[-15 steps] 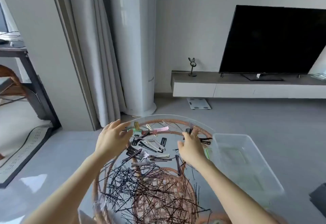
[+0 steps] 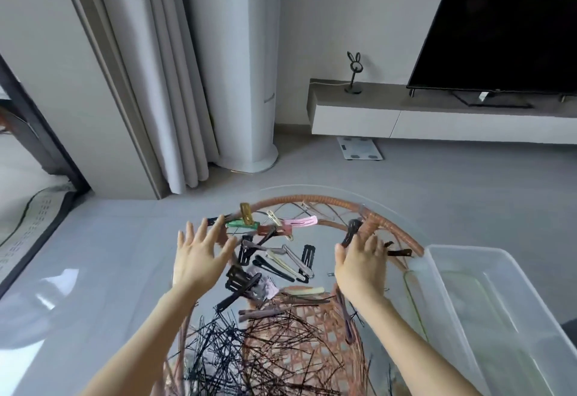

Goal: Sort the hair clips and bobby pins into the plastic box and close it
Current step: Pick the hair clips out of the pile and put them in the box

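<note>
From the head view, the left hand (image 2: 199, 258) is spread wide, fingers splayed, empty, above the round glass surface (image 2: 93, 295). The right hand (image 2: 362, 266) pinches a black hair clip (image 2: 351, 233). Mixed hair clips (image 2: 281, 258) lie between both hands, bobby pins (image 2: 237, 352) heaped nearer. The clear plastic box (image 2: 487, 308) stands open at the right.
</note>
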Tool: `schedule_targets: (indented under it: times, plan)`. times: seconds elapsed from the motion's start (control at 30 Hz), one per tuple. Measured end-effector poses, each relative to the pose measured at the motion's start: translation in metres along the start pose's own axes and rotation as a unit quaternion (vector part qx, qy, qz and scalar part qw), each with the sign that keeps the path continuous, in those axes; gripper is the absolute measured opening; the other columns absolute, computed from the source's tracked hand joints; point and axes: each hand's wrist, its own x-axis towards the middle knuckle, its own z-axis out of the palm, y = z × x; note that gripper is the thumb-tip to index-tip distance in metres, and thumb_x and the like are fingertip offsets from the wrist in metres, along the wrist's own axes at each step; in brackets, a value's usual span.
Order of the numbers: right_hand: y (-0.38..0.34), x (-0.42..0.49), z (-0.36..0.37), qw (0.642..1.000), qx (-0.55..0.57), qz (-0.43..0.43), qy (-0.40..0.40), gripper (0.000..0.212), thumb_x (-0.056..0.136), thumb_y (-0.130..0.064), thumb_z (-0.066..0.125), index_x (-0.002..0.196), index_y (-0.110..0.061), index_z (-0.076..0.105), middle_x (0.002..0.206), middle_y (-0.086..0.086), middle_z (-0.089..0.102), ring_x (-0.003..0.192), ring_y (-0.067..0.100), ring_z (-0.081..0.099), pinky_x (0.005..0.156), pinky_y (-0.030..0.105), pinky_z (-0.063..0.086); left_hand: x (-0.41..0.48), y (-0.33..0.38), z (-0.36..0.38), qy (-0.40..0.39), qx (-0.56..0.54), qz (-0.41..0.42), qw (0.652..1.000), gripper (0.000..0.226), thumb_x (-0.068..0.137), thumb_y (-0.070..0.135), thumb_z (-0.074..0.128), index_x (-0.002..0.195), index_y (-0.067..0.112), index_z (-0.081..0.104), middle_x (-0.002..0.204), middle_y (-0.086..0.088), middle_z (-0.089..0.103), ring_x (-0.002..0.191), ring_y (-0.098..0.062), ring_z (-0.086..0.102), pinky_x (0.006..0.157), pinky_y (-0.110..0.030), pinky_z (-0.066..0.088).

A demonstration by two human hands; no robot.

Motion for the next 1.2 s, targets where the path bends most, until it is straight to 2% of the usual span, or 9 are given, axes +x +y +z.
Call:
schedule_targets:
  times: [0.2,0.27,0.3,0.37,0.47,0.63,0.77,1.0,1.2]
  plan:
    - [-0.033,-0.048,-0.006,0.987,0.058,-0.138,-0.053,0.051,0.098,-0.04,0.021,0.137,-0.013,0.038,0.148,0.017,0.034,0.139,0.028,0.027,0.116,0.04,0.021,-0.011,0.004,-0.003,-0.01,-0.055,0.073,0.996,0.069,0.081,0.069,0.021,0.133,0.032,0.047,0.147,0.014,0.036,0.146,-0.021,0.012,0.118,-0.04,0.013]
    - [-0.029,-0.05,-0.018,0.979,0.119,-0.166,0.01,0.04,0.099,-0.034,0.028,0.119,-0.013,0.055,0.108,0.001,0.063,0.098,0.011,0.06,0.082,0.019,0.046,-0.011,0.004,-0.009,0.023,-0.102,0.075,0.992,0.046,0.087,0.056,0.035,0.109,0.029,0.066,0.133,0.01,0.054,0.136,-0.022,0.038,0.113,-0.039,0.028]
    - [-0.027,-0.046,-0.025,0.973,0.147,-0.166,0.067,0.034,0.098,-0.03,0.033,0.107,-0.013,0.061,0.082,-0.008,0.061,0.068,0.003,0.057,0.058,0.013,0.041,-0.007,0.003,-0.012,0.053,-0.119,0.071,0.989,0.041,0.088,0.051,0.038,0.094,0.028,0.071,0.124,0.007,0.061,0.125,-0.021,0.05,0.105,-0.037,0.037]
    - [-0.016,-0.023,-0.035,0.956,0.184,-0.129,0.187,0.025,0.095,-0.023,0.043,0.098,-0.011,0.065,0.069,-0.007,0.061,0.051,0.005,0.049,0.045,0.013,0.028,0.007,0.007,-0.019,0.094,-0.118,0.05,0.987,0.045,0.086,0.049,0.035,0.097,0.023,0.071,0.12,0.001,0.06,0.116,-0.022,0.053,0.096,-0.035,0.039]
    - [0.004,0.025,-0.026,0.951,0.228,-0.051,0.203,0.039,0.093,-0.032,0.043,0.118,-0.007,0.058,0.12,0.013,0.062,0.106,0.028,0.06,0.084,0.031,0.05,0.044,0.015,-0.015,0.037,-0.08,0.019,0.996,0.056,0.089,0.055,0.032,0.137,0.027,0.043,0.149,-0.005,0.035,0.14,-0.024,0.026,0.113,-0.042,0.022]
    - [-0.01,0.061,0.001,0.987,0.127,0.037,0.092,0.063,0.089,-0.052,0.021,0.127,-0.011,0.05,0.139,0.018,0.046,0.133,0.039,0.033,0.114,0.053,0.02,0.082,0.041,0.01,-0.06,-0.031,0.078,0.995,0.064,0.089,0.061,0.017,0.144,0.03,0.027,0.156,0.0,0.018,0.146,-0.018,0.004,0.12,-0.039,-0.003]
    - [-0.046,0.051,0.005,0.984,0.15,-0.093,0.03,0.048,0.097,-0.038,0.028,0.14,-0.018,0.036,0.152,0.005,0.03,0.144,0.032,0.009,0.116,0.039,-0.008,0.073,0.063,0.023,-0.093,-0.12,0.15,0.977,0.075,0.08,0.067,0.012,0.14,0.029,0.037,0.152,0.003,0.03,0.146,-0.013,0.011,0.12,-0.034,0.001]
    - [-0.055,0.012,0.002,0.936,0.246,-0.244,-0.059,0.039,0.096,-0.018,0.036,0.134,-0.014,0.044,0.145,0.003,0.042,0.14,0.023,0.025,0.116,0.042,0.022,0.051,0.071,0.021,-0.15,-0.265,0.123,0.945,0.044,0.09,0.048,0.042,0.127,0.028,0.054,0.137,0.002,0.053,0.141,-0.018,0.027,0.117,-0.037,0.02]
    - [-0.001,0.008,-0.019,0.979,0.153,-0.055,0.12,0.035,0.091,-0.019,0.044,0.124,-0.01,0.049,0.127,0.007,0.056,0.116,0.026,0.05,0.104,0.041,0.038,0.036,0.073,0.005,-0.094,-0.275,0.129,0.948,0.037,0.092,0.042,0.048,0.122,0.025,0.058,0.13,0.011,0.053,0.125,-0.005,0.044,0.111,-0.032,0.03]
